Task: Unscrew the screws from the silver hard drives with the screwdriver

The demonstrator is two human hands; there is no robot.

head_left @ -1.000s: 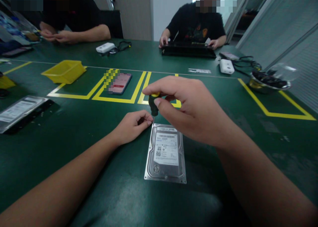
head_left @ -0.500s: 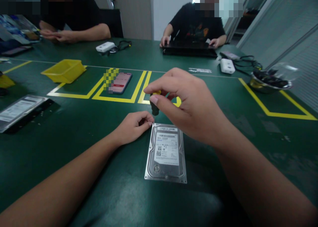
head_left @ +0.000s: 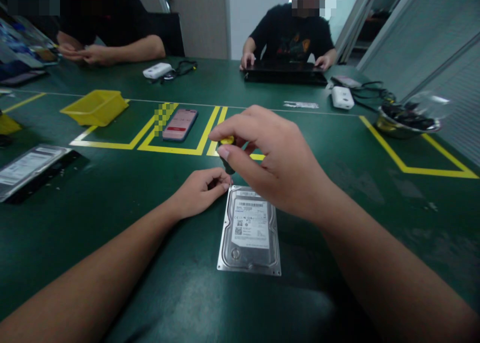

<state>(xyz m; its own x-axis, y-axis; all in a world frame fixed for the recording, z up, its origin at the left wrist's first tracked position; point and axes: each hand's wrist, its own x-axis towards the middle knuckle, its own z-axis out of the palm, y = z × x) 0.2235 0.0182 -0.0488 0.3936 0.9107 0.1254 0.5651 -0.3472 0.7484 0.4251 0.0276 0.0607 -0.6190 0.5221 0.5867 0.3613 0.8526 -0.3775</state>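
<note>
A silver hard drive [head_left: 250, 228] with a white label lies flat on the green table in front of me. My right hand [head_left: 270, 158] grips a small screwdriver [head_left: 227, 164] with a dark handle and yellow top, its handle leaning to the left. Its shaft points down at the drive's far left corner, though the exact contact of the tip is too small to make out. Beside that corner, my left hand [head_left: 204, 190] is closed, thumb and forefinger pinched at the tip. Whatever lies between these fingers is hidden.
Another drive [head_left: 33, 168] lies at the left. Beyond the hands are a yellow bin [head_left: 95, 108], a phone [head_left: 180, 124] and yellow tape marks. A metal bowl [head_left: 407, 123] of dark parts stands right. Across the table, one person's hands rest on a black laptop [head_left: 285, 74]; another person sits left.
My right hand and the screwdriver handle have shifted slightly left, and the handle tilts more. My left hand and the hard drive stay nearly where they were.
</note>
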